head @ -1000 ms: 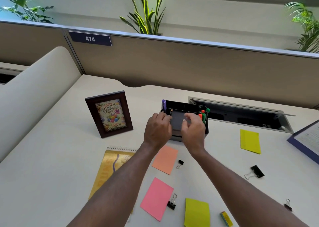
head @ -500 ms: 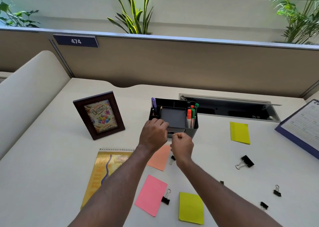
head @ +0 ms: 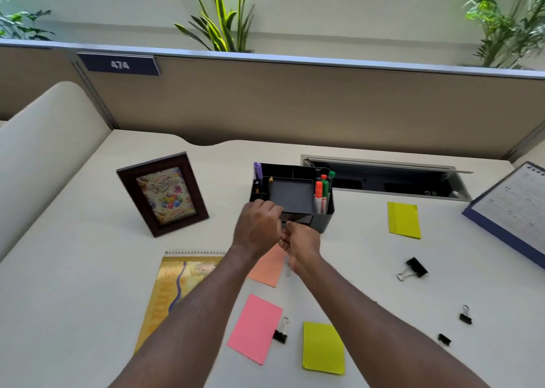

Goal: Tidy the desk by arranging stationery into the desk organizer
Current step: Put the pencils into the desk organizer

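Presently, left hand [head: 258, 225] is gripping the black plastic desk organizer [head: 326, 221], steadying it; right hand [head: 303, 240] is curling at its drawer [head: 300, 219], grasp indiscernible.

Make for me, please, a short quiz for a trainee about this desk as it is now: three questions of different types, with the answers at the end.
1. True or false: the markers stand in the right-hand compartment of the desk organizer.
2. How many yellow sticky notes lie on the desk? A) one B) two C) four
3. In a few words: what stands upright to the left of the desk organizer?

Key: 1. True. 2. B. 3. The picture frame.
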`<state>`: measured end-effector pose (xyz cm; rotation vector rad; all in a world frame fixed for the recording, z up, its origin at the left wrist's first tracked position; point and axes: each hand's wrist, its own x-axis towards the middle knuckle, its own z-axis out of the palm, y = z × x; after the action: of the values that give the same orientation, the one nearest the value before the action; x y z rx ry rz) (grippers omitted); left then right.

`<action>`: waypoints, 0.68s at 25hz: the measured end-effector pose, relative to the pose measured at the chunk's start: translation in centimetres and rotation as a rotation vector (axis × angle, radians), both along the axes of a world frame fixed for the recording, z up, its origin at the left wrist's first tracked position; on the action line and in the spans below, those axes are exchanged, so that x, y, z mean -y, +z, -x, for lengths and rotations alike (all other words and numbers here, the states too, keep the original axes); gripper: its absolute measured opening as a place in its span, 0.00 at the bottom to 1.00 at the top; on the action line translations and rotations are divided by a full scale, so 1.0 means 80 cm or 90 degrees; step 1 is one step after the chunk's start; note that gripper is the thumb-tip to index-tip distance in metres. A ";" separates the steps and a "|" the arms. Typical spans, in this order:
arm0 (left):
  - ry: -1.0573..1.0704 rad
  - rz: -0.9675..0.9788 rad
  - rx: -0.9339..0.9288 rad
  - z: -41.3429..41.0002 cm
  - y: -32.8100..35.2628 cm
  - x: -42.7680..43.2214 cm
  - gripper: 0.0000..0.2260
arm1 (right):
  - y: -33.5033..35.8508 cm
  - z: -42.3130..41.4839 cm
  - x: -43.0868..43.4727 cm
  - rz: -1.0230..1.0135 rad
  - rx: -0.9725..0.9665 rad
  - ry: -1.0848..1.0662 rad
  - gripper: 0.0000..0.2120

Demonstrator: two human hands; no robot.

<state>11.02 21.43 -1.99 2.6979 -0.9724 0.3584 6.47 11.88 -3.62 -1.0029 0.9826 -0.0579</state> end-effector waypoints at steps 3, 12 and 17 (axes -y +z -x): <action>-0.003 0.032 0.079 0.011 -0.011 0.001 0.13 | -0.001 0.013 0.017 0.072 -0.059 0.013 0.05; -0.122 0.040 -0.105 0.087 -0.043 0.089 0.12 | -0.002 0.106 0.170 0.490 -0.149 0.168 0.09; -0.172 -0.034 -0.271 0.142 -0.037 0.128 0.13 | -0.002 0.170 0.233 0.655 -0.153 0.334 0.07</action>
<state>-0.31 11.22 -4.96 2.4843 -1.1959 -0.2870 -7.15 -6.75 -3.80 -2.2325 0.8613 -0.0016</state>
